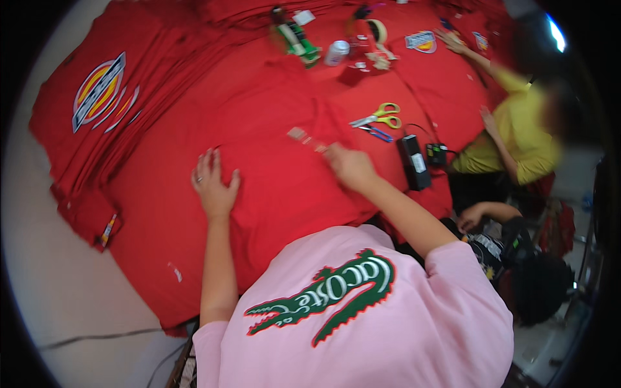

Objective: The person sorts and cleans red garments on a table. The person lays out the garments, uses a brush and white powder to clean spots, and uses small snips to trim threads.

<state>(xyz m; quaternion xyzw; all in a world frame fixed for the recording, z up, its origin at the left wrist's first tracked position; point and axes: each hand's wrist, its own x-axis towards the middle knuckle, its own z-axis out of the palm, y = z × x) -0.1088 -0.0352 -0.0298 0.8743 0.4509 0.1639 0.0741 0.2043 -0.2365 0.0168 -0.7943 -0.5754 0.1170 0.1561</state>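
Observation:
A red garment (278, 187) lies spread over the table in front of me. My left hand (215, 184) rests flat on its left part, fingers apart and holding nothing. Over the garment's right part, my right hand (349, 165) is closed around the handle of what looks like a small flat brush (299, 135). The brush's pale, squarish head points up and left over the cloth, and its handle is blurred. Whether the head touches the fabric I cannot tell.
Yellow-handled scissors (381, 116), blue snips (378, 133) and a black box (414, 161) lie to the right. Beyond stand a can (337, 53), a green bottle (299, 42) and a tape roll (377, 31). Red garments (149, 58) are stacked left. Two people sit at right, one in a yellow shirt (524, 132).

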